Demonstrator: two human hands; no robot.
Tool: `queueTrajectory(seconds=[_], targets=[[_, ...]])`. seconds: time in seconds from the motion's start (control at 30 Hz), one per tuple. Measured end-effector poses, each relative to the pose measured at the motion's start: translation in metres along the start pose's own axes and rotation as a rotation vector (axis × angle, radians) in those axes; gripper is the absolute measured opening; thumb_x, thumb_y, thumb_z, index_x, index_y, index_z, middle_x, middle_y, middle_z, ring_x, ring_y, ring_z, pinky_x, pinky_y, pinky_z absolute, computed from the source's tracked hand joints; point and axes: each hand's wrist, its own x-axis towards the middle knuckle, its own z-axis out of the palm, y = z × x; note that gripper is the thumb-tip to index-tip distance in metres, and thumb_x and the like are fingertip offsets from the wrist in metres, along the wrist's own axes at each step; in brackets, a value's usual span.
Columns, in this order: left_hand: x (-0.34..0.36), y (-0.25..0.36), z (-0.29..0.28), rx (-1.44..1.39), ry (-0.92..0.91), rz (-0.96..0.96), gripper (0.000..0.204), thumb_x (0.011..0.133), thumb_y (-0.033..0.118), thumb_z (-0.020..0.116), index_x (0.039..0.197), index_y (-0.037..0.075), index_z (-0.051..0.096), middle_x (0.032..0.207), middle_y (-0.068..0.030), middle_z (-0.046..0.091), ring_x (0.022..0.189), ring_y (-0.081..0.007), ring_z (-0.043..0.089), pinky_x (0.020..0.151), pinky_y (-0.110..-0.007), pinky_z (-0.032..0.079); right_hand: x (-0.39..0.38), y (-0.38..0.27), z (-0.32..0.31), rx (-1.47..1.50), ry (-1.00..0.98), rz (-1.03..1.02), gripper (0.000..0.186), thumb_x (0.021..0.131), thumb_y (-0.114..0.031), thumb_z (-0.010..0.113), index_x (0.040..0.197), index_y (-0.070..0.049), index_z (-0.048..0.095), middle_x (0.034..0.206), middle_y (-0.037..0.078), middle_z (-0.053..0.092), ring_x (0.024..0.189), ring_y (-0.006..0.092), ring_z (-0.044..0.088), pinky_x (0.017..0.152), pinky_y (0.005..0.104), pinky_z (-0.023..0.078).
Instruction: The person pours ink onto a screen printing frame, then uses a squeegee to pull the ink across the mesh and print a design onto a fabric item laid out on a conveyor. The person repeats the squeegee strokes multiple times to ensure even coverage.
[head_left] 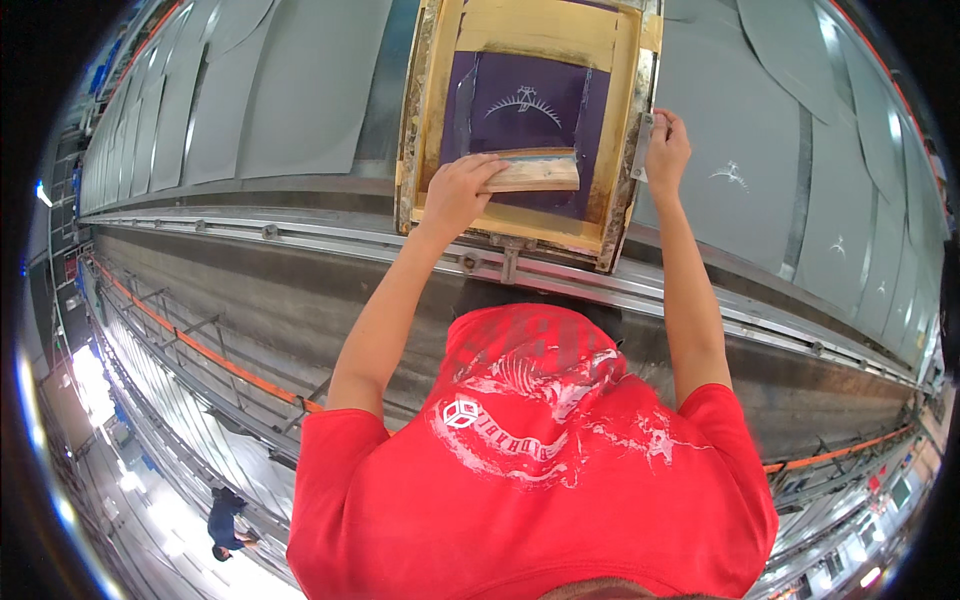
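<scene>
Left hand (462,192): fingers clamped on the squeegee (537,172), likely to control its angle. Right hand (668,155): fingers clamped on the side bracket (642,150), apparently steadying the frame (409,130).

Red T-shirt (540,530) | white cube emblem (461,413) | curved white lettering (517,443) (wording unclear)

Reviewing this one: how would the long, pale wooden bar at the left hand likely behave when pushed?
The long, pale wooden bar is probably stiff, as it shows no sag. Gripped toward its left end by the left hand, it may swivel if pushed there. Its broad, flat-looking face suggests sliding rather than rolling.
</scene>
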Motion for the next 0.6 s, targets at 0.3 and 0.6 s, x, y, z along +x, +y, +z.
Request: queueTrajectory(seconds=[0.3,0.6], targets=[[-0.003,-0.023,0.003,0.015,-0.022,0.078,0.055,0.075,-0.002,0.065,0.128,0.014,0.069,0.130,-0.0043,0.069,0.122,-0.0277,0.062,0.101,-0.042,0.049,-0.005,0.005,0.010,-0.165,-0.013,0.082,0.024,0.103,-0.022,0.057,0.112,-0.005,0.070,0.075,0.012,0.063,0.064,0.0197,0.055,0.065,0.0364,0.046],[-0.055,-0.035,-0.001,0.017,-0.080,0.178,0.056,0.074,-0.001,0.067,0.127,0.016,0.070,0.131,-0.0032,0.068,0.124,-0.0276,0.061,0.104,-0.043,0.047,0.012,0.030,0.023,-0.230,-0.050,0.034,0.026,0.104,-0.026,0.056,0.114,-0.006,0.071,0.076,0.015,0.067,0.071,0.0305,0.063,0.071,0.0397,0.050]])
